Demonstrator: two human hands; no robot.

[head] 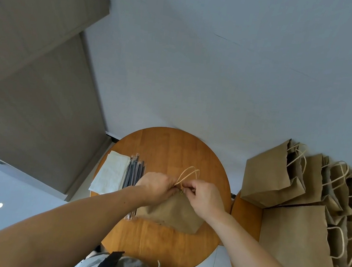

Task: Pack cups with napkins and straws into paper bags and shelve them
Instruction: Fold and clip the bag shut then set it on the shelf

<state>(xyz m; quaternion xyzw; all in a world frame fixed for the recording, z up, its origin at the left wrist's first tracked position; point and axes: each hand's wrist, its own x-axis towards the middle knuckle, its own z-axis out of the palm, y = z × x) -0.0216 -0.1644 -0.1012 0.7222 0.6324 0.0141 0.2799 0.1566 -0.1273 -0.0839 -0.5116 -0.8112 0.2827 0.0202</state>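
Note:
A brown paper bag [172, 214] lies on the round wooden table [168, 150], its twine handles [189, 174] sticking up beyond my fingers. My left hand [153, 188] and my right hand [203, 196] meet at the bag's top edge, each pinching it where the handles start. White napkins [111, 171] are stacked at the table's left edge. Wrapped dark straws [134, 172] lie beside them, partly under my left hand. No cup shows in the head view.
Several brown paper bags [308, 192] with twine handles stand and lean on a second wooden surface [245, 216] to the right. A grey wall rises behind the table. A beige panel [35, 73] fills the left side.

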